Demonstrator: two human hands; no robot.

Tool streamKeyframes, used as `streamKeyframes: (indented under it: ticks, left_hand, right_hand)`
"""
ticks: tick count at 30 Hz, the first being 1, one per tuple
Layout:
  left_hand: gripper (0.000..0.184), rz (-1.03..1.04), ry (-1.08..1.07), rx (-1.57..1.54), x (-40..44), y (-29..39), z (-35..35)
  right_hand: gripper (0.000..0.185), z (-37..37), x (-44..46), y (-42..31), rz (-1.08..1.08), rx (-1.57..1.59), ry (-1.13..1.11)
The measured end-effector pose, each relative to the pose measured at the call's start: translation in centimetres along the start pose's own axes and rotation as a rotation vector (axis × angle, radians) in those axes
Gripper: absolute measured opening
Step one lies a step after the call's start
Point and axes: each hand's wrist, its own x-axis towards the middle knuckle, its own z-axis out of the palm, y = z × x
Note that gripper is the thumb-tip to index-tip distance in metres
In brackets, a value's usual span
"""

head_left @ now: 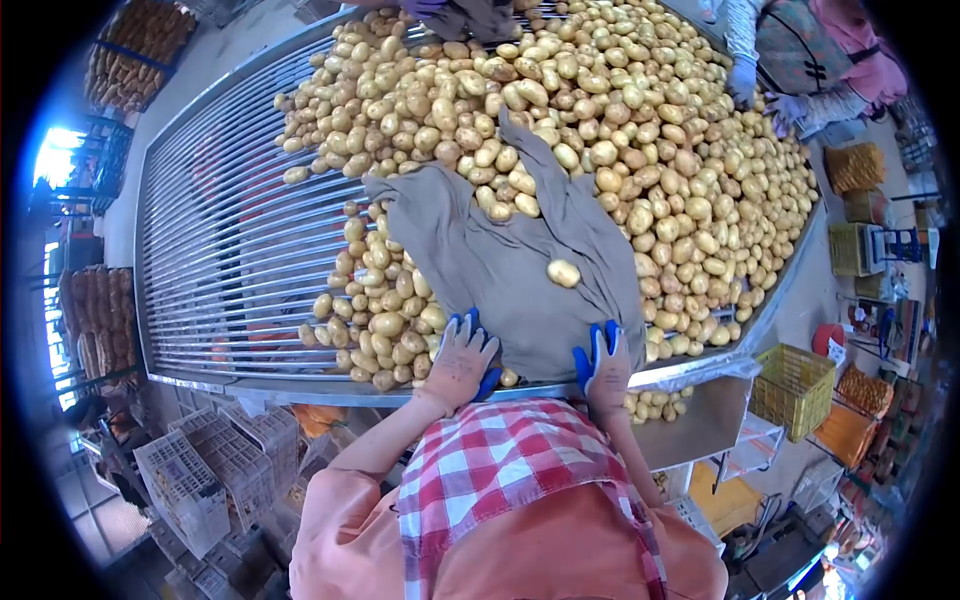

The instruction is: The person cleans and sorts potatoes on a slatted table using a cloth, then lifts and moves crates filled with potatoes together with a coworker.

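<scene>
A grey-brown cloth (490, 260) lies spread over part of the potatoes (670, 160) at the table's near side, with one potato (563, 273) on top of it. My left hand (462, 362), in a glove with blue fingertips, rests at the cloth's lower left edge, fingers apart. At the lower right edge of the cloth is my right hand (603, 362), gloved the same way, its fingers spread. Neither hand shows anything gripped. Potatoes surround the cloth on both sides and beyond it.
The sorting table has metal bars (230, 260) on the left and a metal front rim (250, 388). A co-worker's gloved hands (765, 100) touch potatoes at the upper right. Another person's dark cloth (470, 18) is at the top. Crates (190, 480) and a yellow basket (793, 390) stand below.
</scene>
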Motion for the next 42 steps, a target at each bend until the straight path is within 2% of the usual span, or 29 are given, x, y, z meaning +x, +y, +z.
streamKeyframes:
  ticks: [1, 3, 6, 7, 8, 9, 10, 11, 12, 14, 16, 17, 19, 21, 22, 23, 25, 26, 27, 28, 30, 32, 33, 34, 36, 38, 40, 41, 42]
  left_hand:
    - [0.045, -0.015, -0.003, 0.000, 0.9, -0.2, 0.3]
    - [0.046, -0.003, -0.008, -0.042, 3.1, -1.2, 1.5]
    - [0.047, 0.072, 0.069, 0.077, 7.1, -4.3, 3.2]
    - [0.048, 0.019, 0.051, 0.200, 8.8, -5.4, 3.3]
    - [0.048, 0.022, 0.030, 0.192, 10.2, -6.9, 3.0]
    - [0.047, 0.010, 0.033, 0.160, 11.8, -8.6, 2.6]
    - [0.046, -0.006, 0.038, 0.125, 13.6, -10.0, 2.3]
    - [0.046, -0.014, 0.056, 0.127, 15.1, -10.9, 1.2]
    - [0.046, -0.021, 0.072, 0.133, 16.7, -11.9, -0.5]
    - [0.045, 0.098, 0.273, 0.163, 20.6, -15.9, -2.5]
    - [0.046, 0.045, 0.146, 0.343, 23.4, -18.3, -4.4]
    - [0.047, 0.024, 0.158, 0.387, 24.9, -19.5, -5.4]
    - [0.048, -0.056, 0.154, 0.414, 27.1, -21.1, -7.9]
    - [0.058, -0.171, 0.153, 0.413, 29.1, -21.4, -9.8]
    - [0.053, -0.169, 0.215, 0.404, 29.3, -21.6, -9.2]
    - [0.051, -0.181, 0.177, 0.437, 29.1, -21.2, -9.0]
    - [0.051, -0.202, 0.083, 0.453, 27.5, -19.7, -9.6]
    - [0.046, -0.191, 0.114, 0.398, 26.0, -19.2, -9.9]
    - [0.043, -0.150, 0.161, 0.334, 24.6, -19.5, -9.5]
    - [0.039, -0.110, 0.210, 0.267, 22.8, -19.9, -9.0]
    - [0.032, -0.063, 0.194, 0.243, 18.3, -20.0, -9.4]
    - [0.037, -0.016, 0.144, 0.218, 14.0, -19.6, -9.3]
    - [0.041, -0.022, 0.086, 0.203, 11.2, -19.3, -8.7]
    - [0.031, 0.084, 0.298, 0.115, 7.8, -19.7, -6.7]
    - [0.040, 0.124, 0.321, 0.100, 2.0, -18.2, -6.8]
    - [0.040, 0.166, 0.248, 0.064, -3.2, -16.2, -5.7]
    - [0.043, 0.022, -0.092, 0.129, -5.5, -13.0, -4.8]
    - [0.050, -0.051, -0.243, 0.130, -5.9, -12.1, -4.2]
    - [0.050, -0.026, -0.250, 0.140, -6.1, -12.0, -2.9]
  right_hand:
    - [0.045, 1.5, 0.9, 0.3, -0.009, 0.008, -0.010]
    - [0.047, 3.3, 3.4, 0.4, -0.098, -0.298, -0.004]
    - [0.047, 3.1, 10.2, 0.8, -0.125, -0.111, -0.047]
    - [0.049, 3.5, 12.6, 1.6, -0.167, 0.014, -0.113]
    - [0.048, 5.1, 14.7, 2.4, -0.254, 0.012, -0.010]
    - [0.049, 4.8, 17.3, 1.5, -0.217, 0.027, -0.058]
    - [0.050, 5.4, 19.8, 1.6, -0.309, -0.030, 0.034]
    - [0.052, 6.1, 21.8, 1.7, -0.271, -0.019, -0.041]
    - [0.049, 5.5, 23.9, 0.3, -0.267, -0.047, -0.037]
    - [0.044, 6.8, 27.9, -0.6, -0.339, -0.049, 0.009]
    - [0.036, 8.8, 31.7, -2.3, -0.346, -0.120, 0.081]
    - [0.027, 9.9, 33.7, -2.9, -0.328, -0.185, 0.072]
    - [0.018, 11.2, 38.3, -3.3, -0.440, -0.308, 0.174]
    - [0.022, 11.5, 43.0, -5.2, -0.329, -0.470, 0.001]
    - [0.024, 11.0, 44.5, -6.4, -0.243, -0.491, -0.139]
    - [0.024, 11.4, 44.9, -6.9, -0.238, -0.512, -0.064]
    - [0.025, 12.1, 44.6, -7.5, -0.233, -0.590, 0.007]
    - [0.026, 12.3, 43.6, -7.7, -0.226, -0.644, -0.003]
    - [0.026, 11.9, 41.6, -7.9, -0.292, -0.681, 0.148]
    - [0.026, 11.3, 39.5, -8.0, -0.308, -0.694, 0.156]
    - [0.023, 9.1, 35.4, -7.9, -0.404, -0.510, -0.053]
    - [0.017, 7.7, 32.0, -7.9, -0.450, -0.417, -0.195]
    - [0.015, 7.9, 29.4, -7.8, -0.454, -0.387, -0.188]
    - [0.014, 8.1, 26.4, -8.1, -0.452, -0.352, -0.181]
    - [0.015, 6.2, 19.8, -10.3, -0.446, -0.180, -0.190]
    - [0.020, 6.4, 13.9, -11.6, -0.468, -0.067, -0.178]
    - [0.031, 6.3, 9.4, -12.7, -0.533, -0.107, -0.358]
    - [0.031, 7.1, 8.3, -12.9, -0.510, -0.112, -0.347]
    - [0.036, 8.4, 7.2, -12.9, -0.494, -0.176, -0.319]
